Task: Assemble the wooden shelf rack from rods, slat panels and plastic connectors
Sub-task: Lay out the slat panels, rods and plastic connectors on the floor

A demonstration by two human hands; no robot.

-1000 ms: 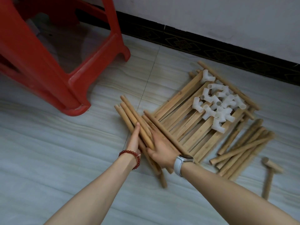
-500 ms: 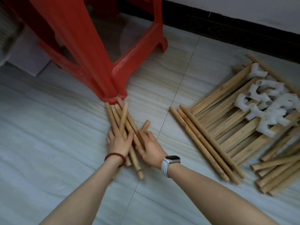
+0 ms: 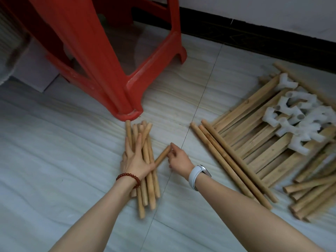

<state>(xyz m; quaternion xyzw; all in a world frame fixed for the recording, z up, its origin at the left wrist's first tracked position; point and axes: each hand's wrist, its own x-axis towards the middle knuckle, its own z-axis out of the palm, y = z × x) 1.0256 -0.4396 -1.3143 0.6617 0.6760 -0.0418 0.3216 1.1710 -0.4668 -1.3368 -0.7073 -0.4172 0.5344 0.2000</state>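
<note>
Pressing flat-fingered on the rod bundle, the left hand; right hand pinches a stray rod.

Red stool, white connectors, tan rods, pale streaked floor

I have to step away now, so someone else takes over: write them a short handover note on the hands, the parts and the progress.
Left hand lies flat, pressing the bundle of short rods by the red stool.
Right hand touches the stray rod angled out of that bundle.
Three long rods lie beside the slat panels; white connectors are heaped on the panels; more rods lie at far right.
Done: rods partly sorted. Nothing joined yet; all assembly remains.
</note>
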